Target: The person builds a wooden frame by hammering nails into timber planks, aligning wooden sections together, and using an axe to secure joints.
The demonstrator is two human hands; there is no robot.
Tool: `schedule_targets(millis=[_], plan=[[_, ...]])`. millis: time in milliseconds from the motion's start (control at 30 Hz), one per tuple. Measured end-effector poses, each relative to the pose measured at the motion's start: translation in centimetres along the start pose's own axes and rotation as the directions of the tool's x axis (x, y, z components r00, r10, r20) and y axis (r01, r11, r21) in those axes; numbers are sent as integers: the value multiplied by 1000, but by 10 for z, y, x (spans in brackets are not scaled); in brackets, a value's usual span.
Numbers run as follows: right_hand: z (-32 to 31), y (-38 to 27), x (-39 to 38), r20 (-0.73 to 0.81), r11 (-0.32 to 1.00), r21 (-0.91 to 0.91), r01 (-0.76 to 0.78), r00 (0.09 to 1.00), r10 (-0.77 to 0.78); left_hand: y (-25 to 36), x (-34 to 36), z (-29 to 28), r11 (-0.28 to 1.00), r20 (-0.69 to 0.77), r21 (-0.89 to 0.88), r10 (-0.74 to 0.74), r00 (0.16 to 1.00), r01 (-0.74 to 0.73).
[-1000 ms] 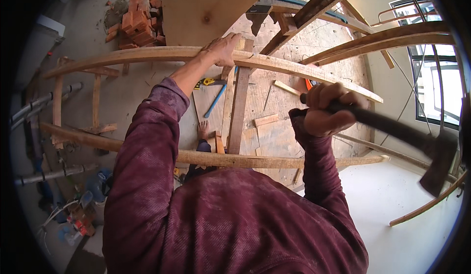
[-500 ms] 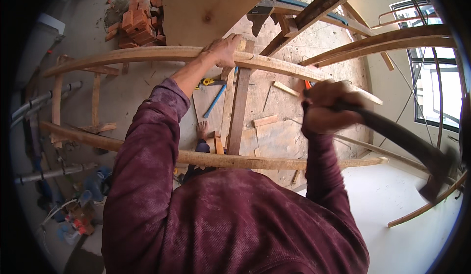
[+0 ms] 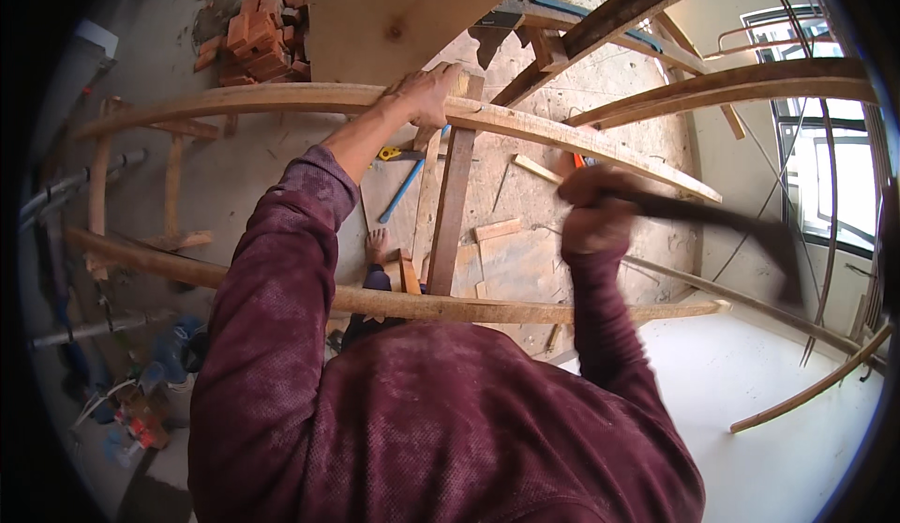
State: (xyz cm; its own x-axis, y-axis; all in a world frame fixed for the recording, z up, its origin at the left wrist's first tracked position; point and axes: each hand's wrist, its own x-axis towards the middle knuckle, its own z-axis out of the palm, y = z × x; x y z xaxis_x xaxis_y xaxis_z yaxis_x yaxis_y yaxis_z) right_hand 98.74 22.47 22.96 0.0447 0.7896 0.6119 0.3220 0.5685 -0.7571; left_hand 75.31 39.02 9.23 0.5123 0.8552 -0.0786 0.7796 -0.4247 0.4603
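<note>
My left hand (image 3: 422, 97) is closed on the long upper timber (image 3: 267, 99), where a crosspiece (image 3: 452, 202) meets it. My right hand (image 3: 600, 209), blurred, grips the dark handle of a hatchet-like tool, its head (image 3: 778, 261) out at the right. A lower timber (image 3: 502, 311) runs across in front of my body. Below the frame lie a blue bar (image 3: 401, 188) and a yellow-handled tool (image 3: 388, 154); my bare foot (image 3: 378, 240) shows beside the crosspiece.
A brick pile (image 3: 258, 31) and plywood panel (image 3: 394, 7) are at the top. More timber framing (image 3: 731, 82) spans the upper right before a window (image 3: 825, 171). Metal poles (image 3: 84, 181), bottles and assorted clutter (image 3: 145, 415) lie at the left.
My right hand and the tool have moved left, the tool's head also rising, with motion blur. My left hand stays on the timber. The whole view has shifted slightly.
</note>
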Motion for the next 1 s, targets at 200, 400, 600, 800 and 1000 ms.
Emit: schedule_targets(millis=[200,400,600,800,1000], plan=[[-5,25,-44,163,868,-400,-295,909,384,1,-1,-1,996,-50,86,15,999,-10],[-17,-19,32,-212,882,464,83,977,19,3,-2,-2,1000,-28,3,8,1000,-8],[14,24,-62,295,694,-642,-324,731,615,7,0,-13,998,141,-7,-66,988,68],[-14,-16,23,-40,980,201,6,999,2,0,-1,-4,1000,12,-6,0,1000,0],[24,28,-52,315,804,-572,-164,861,400,0,2,1,998,41,-8,-62,997,62]])
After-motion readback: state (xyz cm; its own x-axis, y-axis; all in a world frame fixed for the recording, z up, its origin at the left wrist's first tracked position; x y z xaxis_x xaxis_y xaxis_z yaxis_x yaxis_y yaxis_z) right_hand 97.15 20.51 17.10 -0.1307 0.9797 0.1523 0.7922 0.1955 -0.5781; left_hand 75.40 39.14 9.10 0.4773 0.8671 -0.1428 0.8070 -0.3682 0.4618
